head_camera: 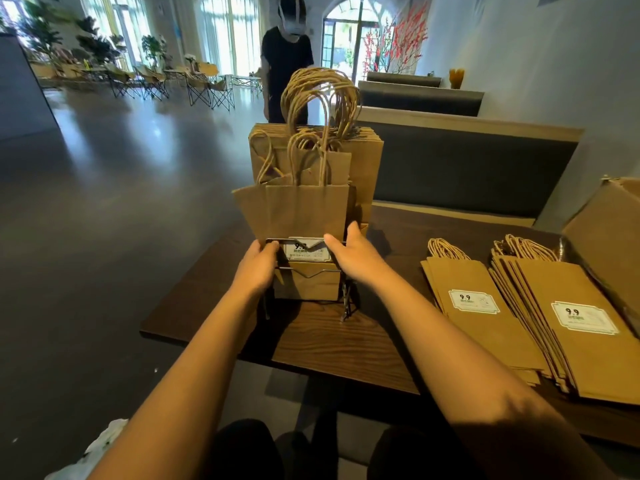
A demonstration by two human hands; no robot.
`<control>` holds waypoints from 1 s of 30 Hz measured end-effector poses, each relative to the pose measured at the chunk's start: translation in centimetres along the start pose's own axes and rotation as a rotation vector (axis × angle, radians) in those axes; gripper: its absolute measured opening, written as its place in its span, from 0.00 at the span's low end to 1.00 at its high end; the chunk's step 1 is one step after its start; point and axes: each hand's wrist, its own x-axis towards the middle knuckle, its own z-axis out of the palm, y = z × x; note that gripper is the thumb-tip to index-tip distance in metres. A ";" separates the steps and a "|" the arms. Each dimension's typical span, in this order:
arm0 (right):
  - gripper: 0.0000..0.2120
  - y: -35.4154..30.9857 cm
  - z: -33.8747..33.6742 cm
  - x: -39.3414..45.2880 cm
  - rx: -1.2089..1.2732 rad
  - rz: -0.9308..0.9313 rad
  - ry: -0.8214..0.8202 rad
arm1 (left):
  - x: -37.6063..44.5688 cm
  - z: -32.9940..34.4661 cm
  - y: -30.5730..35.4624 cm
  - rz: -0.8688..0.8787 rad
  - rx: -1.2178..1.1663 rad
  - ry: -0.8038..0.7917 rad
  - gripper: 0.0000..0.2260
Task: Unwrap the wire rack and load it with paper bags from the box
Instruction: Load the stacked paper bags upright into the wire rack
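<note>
Both your hands hold the rack: your left hand (258, 263) curls round its top wire at the left, your right hand (349, 252) presses its right side, fingers fairly straight. That rack (311, 271) stands on the table (329, 341), packed with upright bags (304, 209) too overlapped to count. Two flat stacks (540, 317) lie right, beside a cut-off box (609, 230).
</note>
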 end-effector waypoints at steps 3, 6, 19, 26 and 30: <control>0.23 0.6 0.4 -0.5 -0.022 -0.037 0.103 | -0.3 -0.3 0.6 0.027 0.183 0.019 0.20; 0.20 1.0 0.4 -0.5 -0.083 -0.046 0.115 | -0.7 -0.5 0.9 0.039 0.287 0.044 0.16; 0.11 1.9 -0.8 -1.2 0.057 -0.118 0.220 | -1.1 0.2 2.1 0.069 0.278 -0.028 0.20; 0.19 2.1 -0.7 -1.8 0.000 -0.114 0.167 | -0.2 -0.5 0.8 0.017 0.258 -0.038 0.29; 0.21 1.7 -0.4 -2.0 0.026 -0.152 0.126 | -1.9 -0.3 2.0 0.131 0.305 0.113 0.23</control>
